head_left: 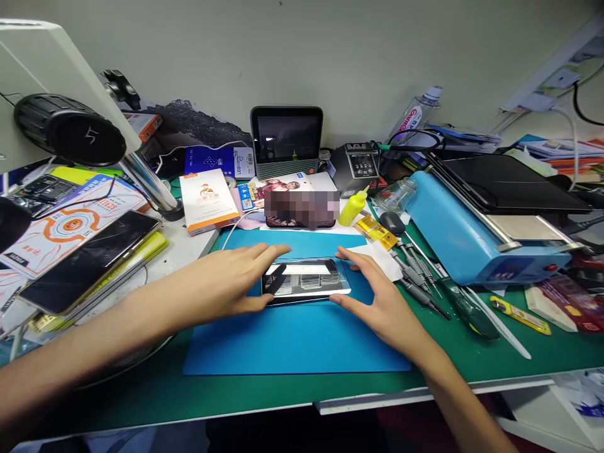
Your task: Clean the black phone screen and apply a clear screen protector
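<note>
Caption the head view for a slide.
Left hand and right hand hold a smartphone by its ends on a blue mat.

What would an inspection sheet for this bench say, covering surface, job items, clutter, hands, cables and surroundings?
Surface: green bench mat with a blue work mat on top.
Job's things: phone lying flat on the blue work mat.
Clutter: screwdrivers, yellow bottle, blue machine, orange-white box, second dark phone on stacked papers at left.
Hands: left hand spread at the phone's left end, right hand at its right end; fingers touch its edges.
Cables: white cable runs onto the blue work mat; black cable at upper right.
Surroundings: plain wall, small screen against it.
</note>
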Motion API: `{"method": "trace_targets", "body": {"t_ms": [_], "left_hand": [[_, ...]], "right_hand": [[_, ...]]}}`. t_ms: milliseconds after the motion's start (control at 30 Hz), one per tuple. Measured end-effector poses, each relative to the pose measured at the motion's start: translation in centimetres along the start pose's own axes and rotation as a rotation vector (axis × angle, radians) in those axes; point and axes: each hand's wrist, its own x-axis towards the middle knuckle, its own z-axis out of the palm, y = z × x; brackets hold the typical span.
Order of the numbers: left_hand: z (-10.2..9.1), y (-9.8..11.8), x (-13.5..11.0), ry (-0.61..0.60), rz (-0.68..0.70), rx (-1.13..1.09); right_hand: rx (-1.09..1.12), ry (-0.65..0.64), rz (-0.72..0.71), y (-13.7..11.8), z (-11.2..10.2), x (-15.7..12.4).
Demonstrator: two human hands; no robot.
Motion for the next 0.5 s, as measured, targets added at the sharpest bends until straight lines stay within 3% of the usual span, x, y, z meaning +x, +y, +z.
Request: {"method": "trace_targets", "body": {"t_ms": [233,500], "left_hand": [[0.1,0.1,-0.1,0.001,0.006,0.011],[-0.6,0.3,-0.2,-0.066,-0.024,0.012]], "right_hand": [[-0.095,-0.151,-0.076,-0.1,-1.4,1.6],[-0.119,-0.088,-0.096,0.5,-0.3,1.5]]}}
